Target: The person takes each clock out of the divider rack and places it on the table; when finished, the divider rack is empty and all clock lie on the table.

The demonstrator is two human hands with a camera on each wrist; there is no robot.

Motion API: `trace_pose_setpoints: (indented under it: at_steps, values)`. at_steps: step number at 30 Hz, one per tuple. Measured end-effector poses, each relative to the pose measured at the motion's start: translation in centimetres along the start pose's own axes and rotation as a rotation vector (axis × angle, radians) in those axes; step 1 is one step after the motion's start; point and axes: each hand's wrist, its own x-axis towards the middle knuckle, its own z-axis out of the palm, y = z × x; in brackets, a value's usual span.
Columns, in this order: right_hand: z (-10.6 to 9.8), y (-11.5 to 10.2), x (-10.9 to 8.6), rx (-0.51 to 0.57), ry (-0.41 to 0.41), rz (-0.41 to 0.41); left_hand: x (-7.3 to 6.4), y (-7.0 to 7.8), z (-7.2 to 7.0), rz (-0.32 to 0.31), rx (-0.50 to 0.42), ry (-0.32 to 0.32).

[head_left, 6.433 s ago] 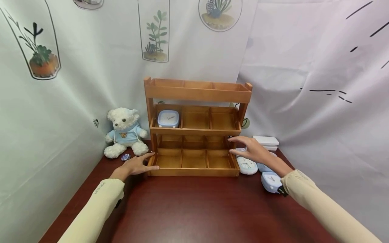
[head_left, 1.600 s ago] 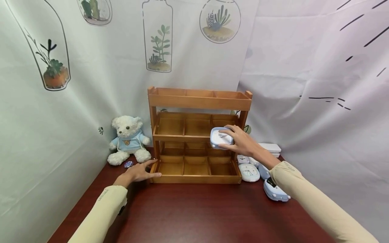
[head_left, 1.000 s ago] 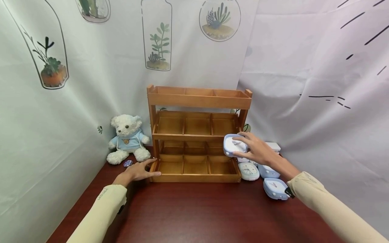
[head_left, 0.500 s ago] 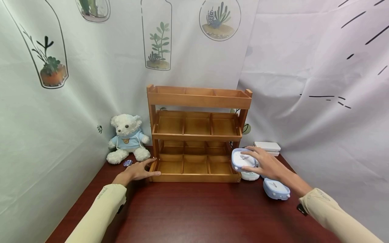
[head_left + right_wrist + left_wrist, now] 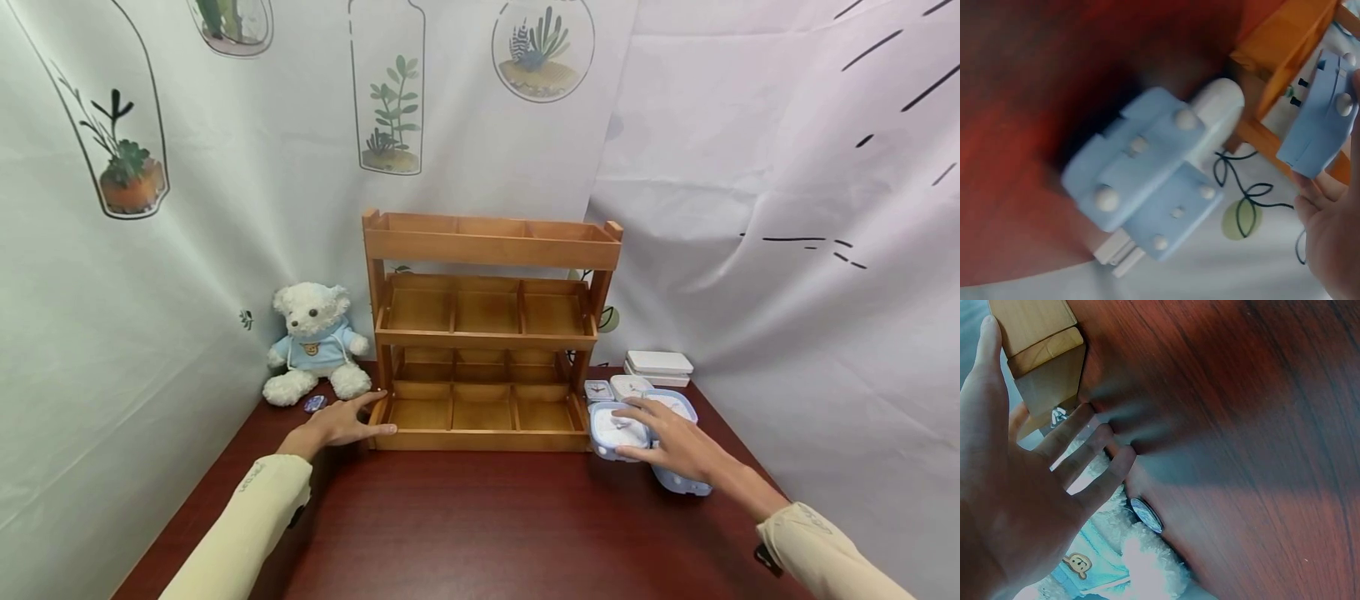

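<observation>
A light-blue alarm clock with a white face is held by my right hand, its thumb and fingers at the sides. It is low, just right of the wooden shelf rack, and overlaps the white clock there in the head view. The right wrist view shows this clock from its underside, with the hand along it. My left hand rests at the rack's lower left front corner. In the left wrist view its fingers are spread straight, the thumb beside the wooden end.
Right of the rack stand more clocks: a small square one, a white one and blue ones. White boxes lie behind them. A teddy bear and a round badge are at left.
The blue clock, earlier in the middle tier's left compartment, has been taken out by my right hand and moved right and down beside the rack. My left hand stays at the rack's corner.
</observation>
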Motion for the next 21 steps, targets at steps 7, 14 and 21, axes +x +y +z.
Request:
trace_pose_setpoints:
  at_steps: [7,14,21]
  values:
    - [1.4,0.6,-1.4,0.006,-0.020,-0.029,0.1,0.3,-0.2,-0.001,-0.006,-0.005]
    - [2.2,1.0,-2.2,0.035,-0.056,-0.028,0.0,0.2,-0.1,-0.005,-0.004,-0.010]
    - [2.9,1.2,-3.0,-0.011,-0.091,-0.015,0.1,0.0,-0.1,0.001,-0.001,-0.010]
